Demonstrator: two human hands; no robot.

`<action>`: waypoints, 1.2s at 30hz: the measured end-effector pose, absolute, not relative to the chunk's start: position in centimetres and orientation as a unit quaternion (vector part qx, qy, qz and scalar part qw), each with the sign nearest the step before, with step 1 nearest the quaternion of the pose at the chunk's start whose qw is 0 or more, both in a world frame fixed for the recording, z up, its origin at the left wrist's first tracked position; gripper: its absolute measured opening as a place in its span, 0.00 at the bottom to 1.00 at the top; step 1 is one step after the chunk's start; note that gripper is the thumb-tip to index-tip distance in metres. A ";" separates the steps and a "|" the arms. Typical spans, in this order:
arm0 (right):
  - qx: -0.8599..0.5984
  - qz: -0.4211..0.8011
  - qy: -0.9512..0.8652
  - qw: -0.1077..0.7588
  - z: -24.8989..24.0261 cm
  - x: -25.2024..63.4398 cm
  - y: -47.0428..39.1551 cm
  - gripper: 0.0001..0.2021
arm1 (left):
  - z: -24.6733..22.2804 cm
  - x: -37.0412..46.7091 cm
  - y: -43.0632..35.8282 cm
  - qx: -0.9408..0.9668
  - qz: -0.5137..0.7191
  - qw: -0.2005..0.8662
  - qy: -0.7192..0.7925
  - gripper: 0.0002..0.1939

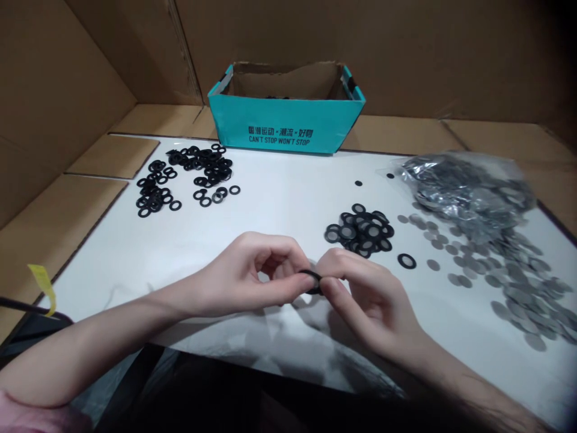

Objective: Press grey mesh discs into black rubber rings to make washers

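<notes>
Left hand (265, 270) and right hand (367, 294), fingers of both closed on the rim of one black ring (312, 281), held between them above the near part of the white table (279, 210); beyond the right hand, a pile of black rings with grey centres (360, 230); farther right, loose grey discs (518, 288) beside a clear plastic bag (469, 186)
</notes>
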State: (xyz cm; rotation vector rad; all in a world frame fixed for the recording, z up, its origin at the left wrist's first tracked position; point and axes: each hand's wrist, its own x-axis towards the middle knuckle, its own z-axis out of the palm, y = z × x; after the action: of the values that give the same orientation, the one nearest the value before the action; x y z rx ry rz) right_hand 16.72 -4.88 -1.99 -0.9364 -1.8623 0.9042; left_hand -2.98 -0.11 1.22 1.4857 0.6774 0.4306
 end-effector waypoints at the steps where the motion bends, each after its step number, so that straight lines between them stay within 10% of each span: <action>1: -0.373 0.361 -0.747 0.415 -2.0 16.7 -4.8 0.08 | 1.2 -3.0 0.0 0.667 0.181 0.658 0.298 0.06; 36: -0.381 0.289 -0.774 0.415 -1.8 16.6 -4.3 0.08 | 1.6 -3.2 0.2 0.750 0.166 0.558 0.313 0.09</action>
State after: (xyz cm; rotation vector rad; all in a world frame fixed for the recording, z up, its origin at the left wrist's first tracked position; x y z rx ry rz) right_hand 16.60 -4.30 -1.83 -0.9573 -1.9443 0.7265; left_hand -3.20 0.22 1.57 1.7694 0.7376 0.3924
